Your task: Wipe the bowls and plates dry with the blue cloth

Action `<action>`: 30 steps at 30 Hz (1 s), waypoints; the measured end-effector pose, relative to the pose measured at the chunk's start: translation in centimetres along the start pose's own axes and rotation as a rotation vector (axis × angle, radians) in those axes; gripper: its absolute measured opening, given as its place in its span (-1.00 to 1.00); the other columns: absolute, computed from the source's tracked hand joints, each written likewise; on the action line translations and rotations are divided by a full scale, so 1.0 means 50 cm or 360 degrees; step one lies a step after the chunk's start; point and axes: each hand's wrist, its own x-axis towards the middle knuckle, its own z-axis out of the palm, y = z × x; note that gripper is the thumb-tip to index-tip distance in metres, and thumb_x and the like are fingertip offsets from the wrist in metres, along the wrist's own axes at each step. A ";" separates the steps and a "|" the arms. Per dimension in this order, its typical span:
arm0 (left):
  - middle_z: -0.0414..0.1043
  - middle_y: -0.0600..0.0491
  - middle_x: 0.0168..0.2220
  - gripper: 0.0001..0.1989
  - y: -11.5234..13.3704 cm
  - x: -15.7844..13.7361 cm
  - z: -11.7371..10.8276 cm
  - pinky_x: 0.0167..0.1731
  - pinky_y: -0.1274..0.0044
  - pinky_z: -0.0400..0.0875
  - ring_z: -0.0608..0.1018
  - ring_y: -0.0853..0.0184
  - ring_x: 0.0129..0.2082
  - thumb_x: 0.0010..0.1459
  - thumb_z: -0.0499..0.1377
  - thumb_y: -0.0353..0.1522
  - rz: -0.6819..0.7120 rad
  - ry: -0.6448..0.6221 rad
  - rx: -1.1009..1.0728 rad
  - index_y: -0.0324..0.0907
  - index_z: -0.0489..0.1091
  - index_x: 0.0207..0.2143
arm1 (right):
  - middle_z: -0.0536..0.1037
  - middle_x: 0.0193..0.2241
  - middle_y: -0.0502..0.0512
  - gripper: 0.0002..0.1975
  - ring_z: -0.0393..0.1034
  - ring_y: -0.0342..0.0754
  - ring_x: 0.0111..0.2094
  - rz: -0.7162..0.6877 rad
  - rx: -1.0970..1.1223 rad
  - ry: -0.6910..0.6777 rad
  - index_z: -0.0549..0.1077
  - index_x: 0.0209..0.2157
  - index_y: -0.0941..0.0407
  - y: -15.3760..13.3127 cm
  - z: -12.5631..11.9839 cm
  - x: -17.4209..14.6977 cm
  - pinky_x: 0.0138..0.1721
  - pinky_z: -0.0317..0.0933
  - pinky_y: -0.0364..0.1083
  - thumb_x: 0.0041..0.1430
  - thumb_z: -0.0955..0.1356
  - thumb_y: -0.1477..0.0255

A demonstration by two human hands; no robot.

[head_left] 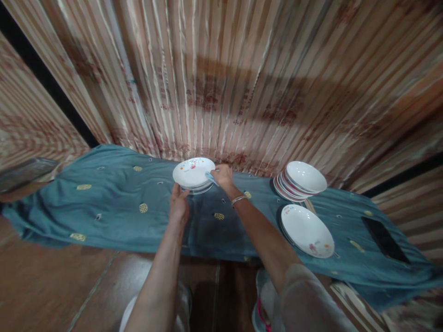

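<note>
A white plate [194, 172] with a small floral print tops a stack of plates [199, 189] near the back of the table. At its front left, my left hand [179, 206] grips the plate's rim. My right hand [223, 176] is closed on a light blue cloth [211, 178], pressed against the right side of the same plate. Whether the top plate is lifted off those beneath it, I cannot tell.
Several stacked white bowls [306, 177] stand to the right. In front of them lies a flower-printed oval dish [307, 230], with a dark phone-like slab [385, 240] farther right. A teal patterned cloth [117, 203] covers the table; a pleated curtain [221, 92] hangs behind.
</note>
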 end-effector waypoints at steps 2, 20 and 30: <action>0.37 -0.02 0.21 -0.47 0.007 -0.005 0.007 0.25 0.36 0.18 0.30 0.18 0.28 -0.11 0.20 -0.49 -0.0045 0.0008 -0.0089 -0.11 0.41 0.00 | 0.65 -0.16 0.21 -0.72 0.53 0.08 -0.08 0.0010 0.0053 0.0040 0.63 -0.18 0.12 -0.006 -0.007 -0.007 -0.12 0.33 -0.11 0.13 0.34 0.38; 0.28 -0.10 0.26 -0.29 0.029 -0.112 0.042 0.23 0.24 0.23 0.29 0.12 0.29 -0.11 0.33 -0.42 0.0031 0.0040 -0.0065 -0.06 0.27 0.14 | 0.61 -0.14 0.14 -0.69 0.46 0.03 -0.01 0.0036 0.0667 0.0446 0.47 -0.12 0.14 0.069 -0.088 -0.132 0.06 0.28 0.00 0.06 0.30 0.48; 0.58 -0.01 -0.23 -0.70 0.004 -0.187 0.072 0.04 0.16 0.46 0.57 0.14 -0.04 -0.14 0.41 -0.37 -0.0661 -0.0174 -0.0132 -0.17 0.50 -0.28 | 0.66 -0.28 0.15 -0.73 0.55 0.00 -0.22 0.0430 0.0816 0.0527 0.54 -0.28 0.15 0.278 -0.075 -0.267 -0.14 0.38 -0.09 -0.05 0.30 0.42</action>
